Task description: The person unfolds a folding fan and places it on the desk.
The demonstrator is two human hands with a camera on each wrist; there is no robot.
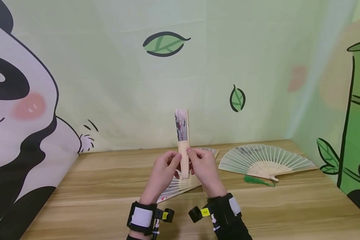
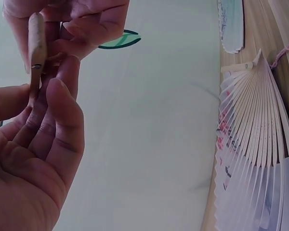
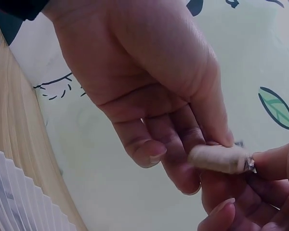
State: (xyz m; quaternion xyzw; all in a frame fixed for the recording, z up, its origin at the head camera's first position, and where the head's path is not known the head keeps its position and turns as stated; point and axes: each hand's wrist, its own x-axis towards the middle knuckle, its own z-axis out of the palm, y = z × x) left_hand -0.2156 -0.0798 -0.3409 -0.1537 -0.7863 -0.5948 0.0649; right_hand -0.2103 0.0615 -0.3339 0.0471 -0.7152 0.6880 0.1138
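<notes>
A folded hand fan (image 1: pixel 183 133) stands upright between the two hands, its pale wooden ribs low and its printed white-and-violet leaf on top. My left hand (image 1: pixel 163 170) pinches the ribs from the left, thumb on the near side. From the right, my right hand (image 1: pixel 205 170) pinches the same ribs, thumb against their edge. In the left wrist view the rivet end of the fan (image 2: pixel 37 48) shows between both hands. The right wrist view looks at the blunt wooden end (image 3: pixel 219 159) from below, slightly blurred.
Behind the hands a spread white fan (image 1: pixel 178 191) with pink blossoms lies on the wooden table (image 1: pixel 108 186), partly hidden. To its right lies a spread pale green fan (image 1: pixel 267 160) with a green tassel (image 1: pixel 258 180). A printed panda backdrop (image 1: pixel 114 83) rises at the table's back.
</notes>
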